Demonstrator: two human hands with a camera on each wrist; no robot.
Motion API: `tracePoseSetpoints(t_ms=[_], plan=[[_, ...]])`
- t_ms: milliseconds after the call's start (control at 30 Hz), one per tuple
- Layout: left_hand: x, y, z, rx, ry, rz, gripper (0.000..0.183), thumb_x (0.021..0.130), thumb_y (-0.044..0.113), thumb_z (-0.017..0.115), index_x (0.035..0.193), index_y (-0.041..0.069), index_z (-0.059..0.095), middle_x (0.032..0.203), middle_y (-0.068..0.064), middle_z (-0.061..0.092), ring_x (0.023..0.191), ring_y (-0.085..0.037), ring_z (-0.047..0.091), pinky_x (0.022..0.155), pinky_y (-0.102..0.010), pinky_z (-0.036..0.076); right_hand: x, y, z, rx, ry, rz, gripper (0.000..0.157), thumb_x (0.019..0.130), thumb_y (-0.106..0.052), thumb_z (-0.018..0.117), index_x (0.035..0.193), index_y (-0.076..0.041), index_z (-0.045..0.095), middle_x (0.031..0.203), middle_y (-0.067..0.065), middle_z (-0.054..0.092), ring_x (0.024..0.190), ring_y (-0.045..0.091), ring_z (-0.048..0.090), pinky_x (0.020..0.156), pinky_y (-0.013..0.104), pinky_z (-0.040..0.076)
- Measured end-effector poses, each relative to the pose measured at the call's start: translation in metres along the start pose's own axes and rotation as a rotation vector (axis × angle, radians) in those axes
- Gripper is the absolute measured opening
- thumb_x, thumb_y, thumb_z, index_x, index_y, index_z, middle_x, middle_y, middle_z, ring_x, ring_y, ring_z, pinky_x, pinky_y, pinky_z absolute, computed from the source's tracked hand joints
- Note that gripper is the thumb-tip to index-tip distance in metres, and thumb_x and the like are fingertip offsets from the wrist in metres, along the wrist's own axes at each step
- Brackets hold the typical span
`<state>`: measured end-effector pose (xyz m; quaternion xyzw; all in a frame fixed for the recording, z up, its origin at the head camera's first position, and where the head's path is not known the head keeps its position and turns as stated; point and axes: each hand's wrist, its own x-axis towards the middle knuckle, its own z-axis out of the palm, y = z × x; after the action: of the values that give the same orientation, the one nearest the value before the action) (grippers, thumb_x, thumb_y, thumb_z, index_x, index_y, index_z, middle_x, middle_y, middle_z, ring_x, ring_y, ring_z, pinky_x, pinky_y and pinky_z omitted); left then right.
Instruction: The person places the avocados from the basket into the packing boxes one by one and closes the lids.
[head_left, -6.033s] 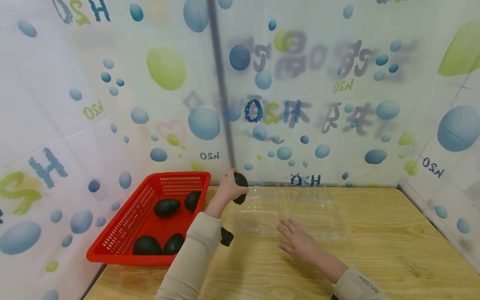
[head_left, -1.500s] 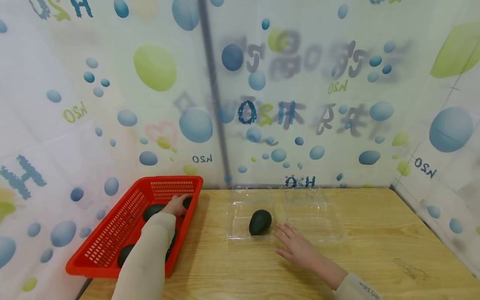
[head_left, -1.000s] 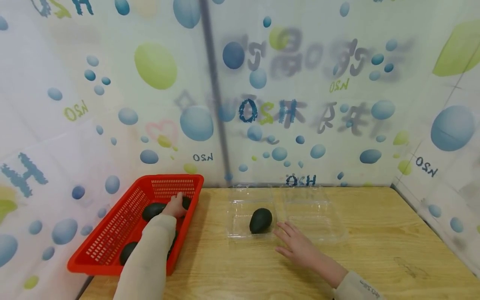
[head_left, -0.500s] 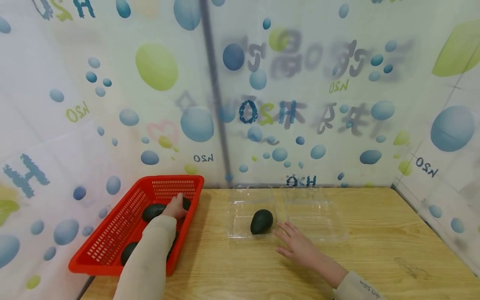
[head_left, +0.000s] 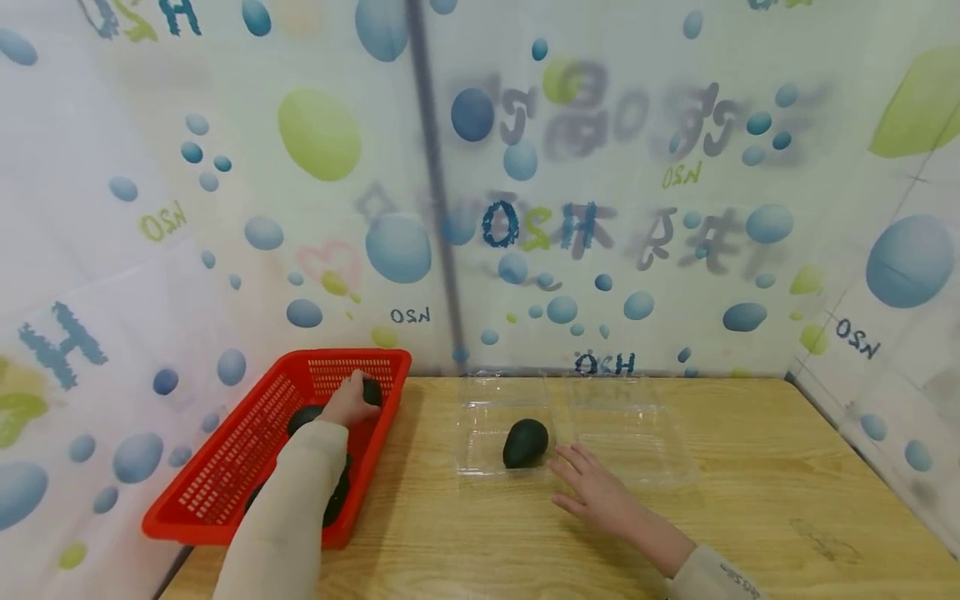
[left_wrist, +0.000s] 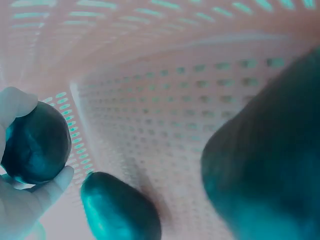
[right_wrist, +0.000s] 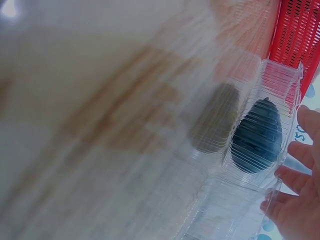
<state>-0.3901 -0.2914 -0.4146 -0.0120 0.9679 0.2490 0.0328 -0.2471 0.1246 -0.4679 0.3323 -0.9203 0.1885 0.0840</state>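
My left hand point(head_left: 351, 402) grips a dark avocado point(left_wrist: 37, 145) between thumb and fingers at the back right of the red basket point(head_left: 225, 454). More dark avocados lie in the basket; in the left wrist view one avocado point(left_wrist: 120, 207) is close below the held one, and another avocado point(left_wrist: 270, 160) fills the right side. On the table a clear plastic box point(head_left: 480, 417) has one avocado point(head_left: 526, 443) lying in it. My right hand point(head_left: 600, 496) has its fingers spread, the fingertips at the box's near edge. Part of the basket's contents is hidden behind my left sleeve.
A second clear plastic section point(head_left: 626, 433) lies right of the avocado in the box; whether the two are joined I cannot tell. Beneath is a wooden table point(head_left: 750, 517). A patterned curtain point(head_left: 645, 167) stands behind the table and along its sides.
Six seconds ago my left hand held an avocado over the table; one now lies in the box. Over the last half second my left hand has risen slightly with another avocado. The right hand stays put.
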Motion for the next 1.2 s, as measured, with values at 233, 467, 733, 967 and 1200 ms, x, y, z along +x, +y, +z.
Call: tracePoseSetpoints(t_ms=[233, 467, 733, 967, 1200], plan=[[-0.001, 0.003, -0.017, -0.033, 0.040, 0.071, 0.064, 0.077, 0.013, 0.070, 0.125, -0.002, 0.031, 0.118, -0.027, 0.042, 0.101, -0.039, 0.046, 0.091, -0.055, 0.041, 0.000, 0.001, 0.003, -0.006, 0.014, 0.003, 0.047, 0.087, -0.025, 0.060, 0.125, 0.001, 0.052, 0.132, 0.024, 0.044, 0.122, 0.046, 0.037, 0.094, 0.055, 0.036], [-0.013, 0.018, -0.034, -0.055, 0.087, 0.106, 0.063, 0.080, 0.011, 0.065, 0.128, -0.003, 0.027, 0.123, -0.027, 0.038, 0.105, -0.040, 0.043, 0.092, -0.056, 0.039, 0.000, 0.001, 0.003, 0.016, 0.012, 0.000, 0.046, 0.088, -0.024, 0.060, 0.125, 0.001, 0.051, 0.132, 0.024, 0.043, 0.123, 0.047, 0.036, 0.094, 0.056, 0.035], [-0.027, 0.035, -0.044, -0.101, 0.157, 0.182, 0.063, 0.081, 0.009, 0.064, 0.130, -0.003, 0.027, 0.125, -0.026, 0.036, 0.107, -0.040, 0.041, 0.093, -0.055, 0.039, -0.001, -0.001, 0.000, 0.012, 0.011, 0.008, 0.047, 0.088, -0.025, 0.059, 0.126, 0.001, 0.051, 0.133, 0.024, 0.043, 0.123, 0.047, 0.036, 0.094, 0.056, 0.036], [-0.036, 0.058, -0.046, -0.155, 0.189, 0.245, 0.064, 0.080, 0.011, 0.065, 0.130, -0.003, 0.028, 0.125, -0.025, 0.038, 0.107, -0.038, 0.041, 0.092, -0.053, 0.041, -0.002, -0.001, 0.001, 0.007, 0.005, 0.023, 0.046, 0.088, -0.024, 0.060, 0.126, 0.000, 0.051, 0.133, 0.023, 0.043, 0.123, 0.046, 0.036, 0.095, 0.055, 0.035], [-0.041, 0.080, -0.041, -0.222, 0.198, 0.277, 0.064, 0.080, 0.012, 0.066, 0.131, 0.000, 0.028, 0.128, -0.022, 0.038, 0.108, -0.036, 0.041, 0.092, -0.052, 0.042, -0.001, -0.003, -0.001, 0.021, -0.002, 0.030, 0.046, 0.088, -0.024, 0.060, 0.126, 0.000, 0.051, 0.134, 0.024, 0.042, 0.124, 0.046, 0.034, 0.096, 0.056, 0.034]])
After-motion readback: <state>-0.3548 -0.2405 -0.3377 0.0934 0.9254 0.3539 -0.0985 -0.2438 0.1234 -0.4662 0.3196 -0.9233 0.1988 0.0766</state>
